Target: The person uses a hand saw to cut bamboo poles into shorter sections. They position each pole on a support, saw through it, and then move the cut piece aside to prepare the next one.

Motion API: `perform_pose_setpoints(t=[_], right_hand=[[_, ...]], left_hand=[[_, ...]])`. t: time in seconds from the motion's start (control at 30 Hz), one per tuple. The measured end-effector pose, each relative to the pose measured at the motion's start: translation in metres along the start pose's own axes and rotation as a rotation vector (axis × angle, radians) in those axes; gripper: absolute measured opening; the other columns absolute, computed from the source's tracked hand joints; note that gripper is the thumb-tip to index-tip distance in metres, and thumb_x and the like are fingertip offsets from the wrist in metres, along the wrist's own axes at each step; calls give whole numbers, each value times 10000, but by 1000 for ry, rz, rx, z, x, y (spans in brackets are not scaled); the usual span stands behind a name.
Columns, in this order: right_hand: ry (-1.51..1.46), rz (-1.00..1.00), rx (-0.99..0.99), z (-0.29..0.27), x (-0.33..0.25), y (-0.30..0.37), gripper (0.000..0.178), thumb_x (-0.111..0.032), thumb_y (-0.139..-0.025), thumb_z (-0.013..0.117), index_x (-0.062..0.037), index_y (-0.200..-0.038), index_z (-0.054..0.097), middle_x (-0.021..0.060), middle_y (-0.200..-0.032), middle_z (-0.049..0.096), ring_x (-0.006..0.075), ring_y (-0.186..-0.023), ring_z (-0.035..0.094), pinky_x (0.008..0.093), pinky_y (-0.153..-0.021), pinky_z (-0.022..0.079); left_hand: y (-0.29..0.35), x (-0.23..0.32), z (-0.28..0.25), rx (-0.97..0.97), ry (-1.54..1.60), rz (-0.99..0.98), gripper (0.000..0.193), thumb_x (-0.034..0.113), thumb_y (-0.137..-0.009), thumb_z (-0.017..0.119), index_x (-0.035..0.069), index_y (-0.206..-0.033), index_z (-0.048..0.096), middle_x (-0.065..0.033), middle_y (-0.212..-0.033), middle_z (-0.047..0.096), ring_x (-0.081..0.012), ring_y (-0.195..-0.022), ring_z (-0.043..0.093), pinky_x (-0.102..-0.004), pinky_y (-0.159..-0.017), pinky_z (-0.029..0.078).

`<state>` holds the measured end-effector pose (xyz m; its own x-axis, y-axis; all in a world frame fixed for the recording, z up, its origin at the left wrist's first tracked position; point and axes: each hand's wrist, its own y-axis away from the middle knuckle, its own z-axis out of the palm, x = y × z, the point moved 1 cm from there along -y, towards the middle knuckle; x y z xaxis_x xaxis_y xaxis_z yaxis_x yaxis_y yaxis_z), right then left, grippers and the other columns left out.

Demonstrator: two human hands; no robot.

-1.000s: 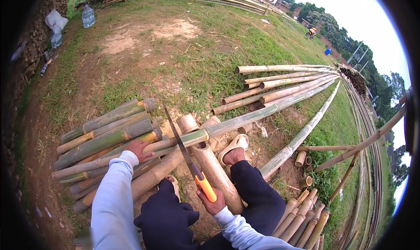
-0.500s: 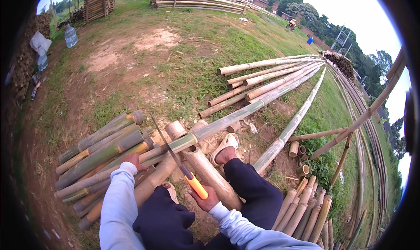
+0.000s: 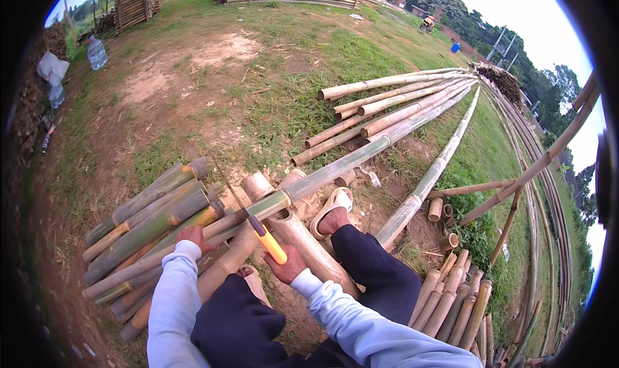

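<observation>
Edges and room: the pole (image 3: 309, 185) runs from the lower left, over the stacked bamboo pieces (image 3: 158, 214), toward the far upper right. Its near end lies about level with the ends of that stack. It crosses above a thick bamboo log (image 3: 322, 255), near the log's upper end. The saw (image 3: 227, 184) lies across the pole, between the left hand and a dark node ring; its tip points to open dirt and grass (image 3: 193, 58). On the handle side, room is narrower: the right hand (image 3: 285, 265) sits between the two trousered knees, just beside the log. A sandal (image 3: 334, 207) stands right of the log, near the pole. Long poles (image 3: 387, 104) fan out beyond it, and short pieces (image 3: 448, 307) stand grouped at the lower right, apart from the saw.

Hands: the right hand is clamped on the saw's orange handle. The left hand (image 3: 196, 238) lies over the pole, left of the blade; whether its fingers close underneath cannot be told.

Difference: against half a second ago, the handle has advanced close to the pole, and less blade shows on the near side. The left hand remains on the pole, left of the blade.
</observation>
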<state>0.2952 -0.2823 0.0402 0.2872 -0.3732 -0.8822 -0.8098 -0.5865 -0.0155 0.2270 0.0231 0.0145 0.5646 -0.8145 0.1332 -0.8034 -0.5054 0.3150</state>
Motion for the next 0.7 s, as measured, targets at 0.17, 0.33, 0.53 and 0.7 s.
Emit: perform_pose_setpoints(t=[0.17, 0.33, 0.53, 0.7], right_hand=[[-40, 84, -116, -34, -21, 106, 229, -236, -924, 759, -15, -950, 706, 214, -721, 662, 419, -658, 666, 445, -625, 509], [-52, 175, -69, -80, -38, 179, 206, -222, -929, 766, -25, -957, 713, 172, -680, 651, 364, -604, 660, 425, -590, 498], [-28, -111, 29, 7, 13, -21, 259, -211, -927, 754, 26, -870, 667, 154, -693, 640, 229, -618, 610, 384, -620, 484], [-86, 47, -42, -6, -1, 42, 213, -159, -962, 742, 41, -930, 677, 47, -691, 622, 111, -616, 537, 323, -595, 474]], left_hand=[[3, -15, -3, 10, -48, -20, 733, 594, -636, 902, 53, -1099, 731, -198, -1151, 740, -366, -1101, 703, -473, -974, 537], [5, 8, -7, -44, -17, -34, 744, 583, -646, 896, 42, -1128, 727, -197, -1150, 740, -356, -1120, 698, -475, -983, 534], [-5, -1, 2, -38, -44, -11, 728, 585, -660, 875, 49, -1128, 720, -198, -1120, 743, -375, -1086, 704, -482, -960, 541], [-1, -1, -4, 19, -15, 31, 683, 565, -693, 849, 37, -1107, 721, -221, -1100, 742, -403, -1061, 706, -494, -968, 521]])
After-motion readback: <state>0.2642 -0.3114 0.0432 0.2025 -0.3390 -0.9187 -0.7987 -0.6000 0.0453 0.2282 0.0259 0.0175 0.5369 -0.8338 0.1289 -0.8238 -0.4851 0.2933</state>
